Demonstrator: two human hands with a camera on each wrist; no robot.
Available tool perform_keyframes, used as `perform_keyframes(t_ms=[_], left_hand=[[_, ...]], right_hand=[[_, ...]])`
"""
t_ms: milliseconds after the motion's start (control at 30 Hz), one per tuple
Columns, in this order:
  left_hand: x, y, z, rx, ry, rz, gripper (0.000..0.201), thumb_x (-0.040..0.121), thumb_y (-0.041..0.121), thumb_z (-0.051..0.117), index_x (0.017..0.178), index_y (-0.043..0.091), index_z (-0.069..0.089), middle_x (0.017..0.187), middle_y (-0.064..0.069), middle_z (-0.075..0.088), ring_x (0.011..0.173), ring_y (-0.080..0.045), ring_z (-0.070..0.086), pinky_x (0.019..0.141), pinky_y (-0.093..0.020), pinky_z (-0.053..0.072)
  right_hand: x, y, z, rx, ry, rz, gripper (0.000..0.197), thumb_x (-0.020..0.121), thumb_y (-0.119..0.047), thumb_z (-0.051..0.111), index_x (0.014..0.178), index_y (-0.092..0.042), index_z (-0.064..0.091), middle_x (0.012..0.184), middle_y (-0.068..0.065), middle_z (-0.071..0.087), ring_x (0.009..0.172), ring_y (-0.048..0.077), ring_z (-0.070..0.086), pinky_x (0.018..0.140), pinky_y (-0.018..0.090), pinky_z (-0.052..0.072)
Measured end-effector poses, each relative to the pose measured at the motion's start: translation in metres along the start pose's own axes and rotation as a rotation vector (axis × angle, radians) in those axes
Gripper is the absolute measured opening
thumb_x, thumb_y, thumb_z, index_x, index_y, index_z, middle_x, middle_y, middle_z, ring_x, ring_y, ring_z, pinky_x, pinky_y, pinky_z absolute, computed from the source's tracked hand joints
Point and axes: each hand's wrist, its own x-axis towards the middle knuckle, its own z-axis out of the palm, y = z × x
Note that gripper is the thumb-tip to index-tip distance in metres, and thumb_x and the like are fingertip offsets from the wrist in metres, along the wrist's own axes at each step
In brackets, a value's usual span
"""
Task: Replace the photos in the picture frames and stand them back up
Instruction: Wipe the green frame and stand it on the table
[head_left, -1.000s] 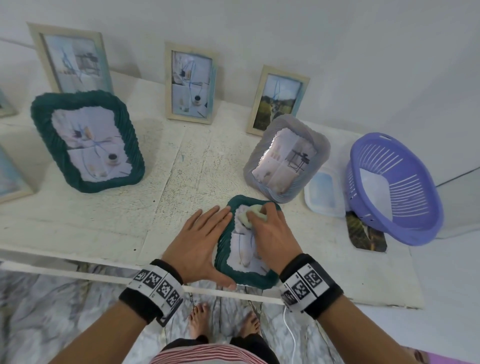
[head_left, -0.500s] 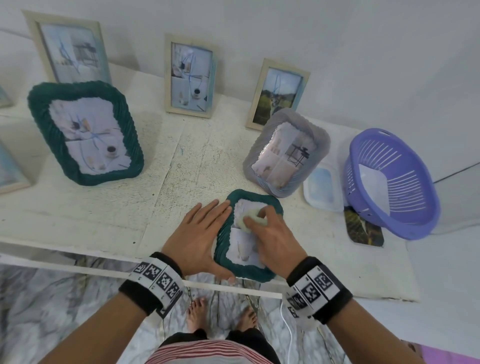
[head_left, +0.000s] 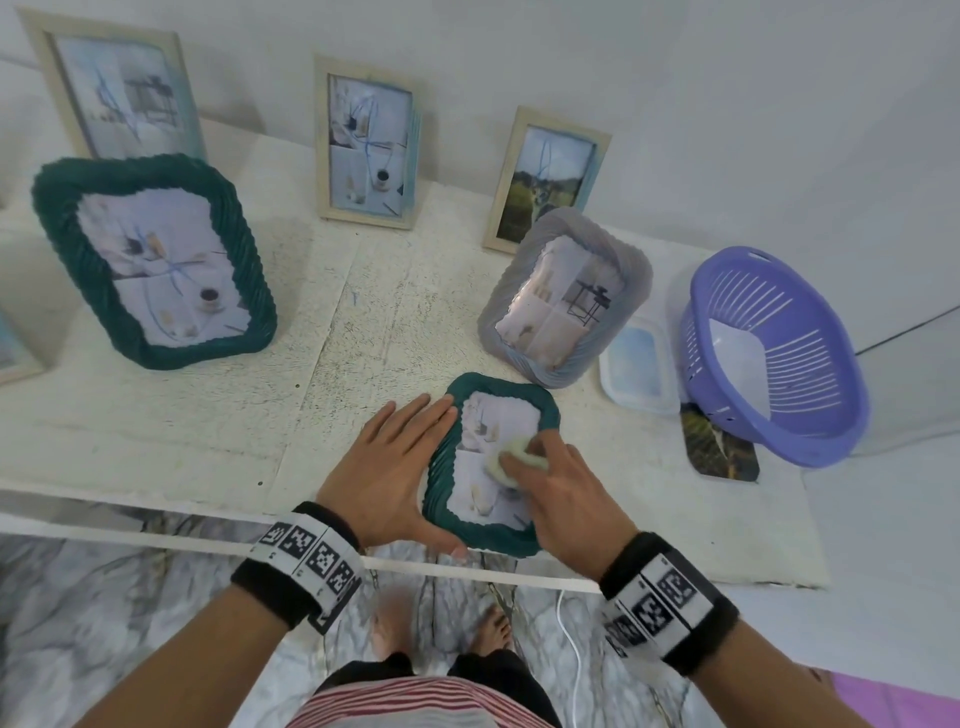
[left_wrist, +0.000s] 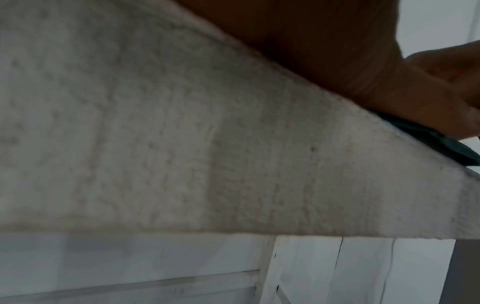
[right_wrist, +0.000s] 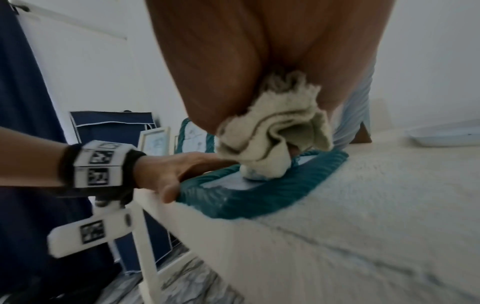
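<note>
Small green frame (head_left: 488, 535) flat at table (head_left: 208, 441) front edge. Left hand (head_left: 387, 475), fingers straight, braces its left side. Right hand (head_left: 563, 493) bunches cloth (right_wrist: 272, 142), pressed on glass. Behind: grey frame (head_left: 563, 296) upright.

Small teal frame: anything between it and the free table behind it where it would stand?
Nothing visible. The small teal frame lies flat at the front edge; bare table lies behind it, the grey frame back-right.

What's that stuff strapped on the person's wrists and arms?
Both arms are bare, with no sleeves. The left wrist band and right wrist band are black, each carrying white blocks printed with black square codes. No gloves on either hand.
</note>
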Motion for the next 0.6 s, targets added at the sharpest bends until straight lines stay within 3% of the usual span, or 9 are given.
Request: perform_keyframes(t_ms=[67, 167, 300, 467, 533, 600], left_hand=[[0.0, 0.0, 0.0, -0.002, 0.002, 0.001, 0.14, 0.052, 0.104, 0.034, 0.156, 0.015, 0.005, 0.164, 0.004, -0.003, 0.15, -0.015, -0.005, 0.12, -0.041, -0.002], [0.001, -0.001, 0.001, -0.015, 0.006, 0.004, 0.139, 0.052, 0.103, 0.035, 0.156, 0.014, 0.008, 0.164, 0.003, 0.002, 0.15, -0.015, -0.001, 0.12, -0.041, -0.001], [0.0, -0.001, 0.001, -0.021, -0.003, 0.001, 0.14, 0.052, 0.104, 0.036, 0.156, 0.017, 0.0, 0.163, 0.006, -0.007, 0.15, -0.013, -0.009, 0.121, -0.04, -0.005], [0.0, 0.0, -0.001, -0.013, -0.012, -0.009, 0.142, 0.051, 0.104, 0.034, 0.156, 0.018, -0.004, 0.163, 0.007, -0.013, 0.149, -0.012, -0.014, 0.121, -0.041, -0.005], [0.0, 0.0, -0.001, -0.01, -0.005, -0.01, 0.142, 0.05, 0.104, 0.035, 0.156, 0.017, -0.001, 0.163, 0.006, -0.009, 0.15, -0.013, -0.011, 0.121, -0.041, -0.004], [0.0, 0.0, -0.001, -0.007, -0.006, -0.007, 0.141, 0.051, 0.104, 0.035, 0.156, 0.016, 0.001, 0.164, 0.005, -0.007, 0.15, -0.014, -0.009, 0.121, -0.041, -0.004]], right_hand=[[-0.01, 0.005, 0.0, -0.025, -0.032, -0.027, 0.043, 0.08, -0.006, 0.049, 0.121, -0.014, 0.059, 0.109, 0.014, 0.047, 0.079, 0.027, 0.046, 0.063, 0.038, 0.049], [0.008, 0.011, -0.003, -0.09, 0.067, 0.068, 0.044, 0.074, 0.005, 0.056, 0.114, -0.011, 0.063, 0.108, 0.016, 0.049, 0.079, 0.028, 0.047, 0.062, 0.04, 0.054], [0.029, 0.002, -0.007, -0.124, 0.089, 0.142, 0.046, 0.075, 0.01, 0.051, 0.116, -0.009, 0.06, 0.115, 0.016, 0.045, 0.086, 0.029, 0.047, 0.075, 0.037, 0.05], [-0.021, -0.006, 0.002, 0.098, -0.037, -0.091, 0.04, 0.087, -0.001, 0.05, 0.124, -0.017, 0.058, 0.112, 0.009, 0.042, 0.088, 0.025, 0.047, 0.077, 0.034, 0.049], [-0.023, 0.0, 0.001, 0.041, -0.079, -0.117, 0.041, 0.089, -0.004, 0.051, 0.126, -0.021, 0.058, 0.116, 0.007, 0.042, 0.093, 0.023, 0.046, 0.08, 0.033, 0.051], [-0.009, 0.006, -0.003, -0.009, -0.014, -0.095, 0.039, 0.083, -0.004, 0.059, 0.119, -0.019, 0.063, 0.112, 0.01, 0.046, 0.088, 0.025, 0.047, 0.073, 0.036, 0.055]])
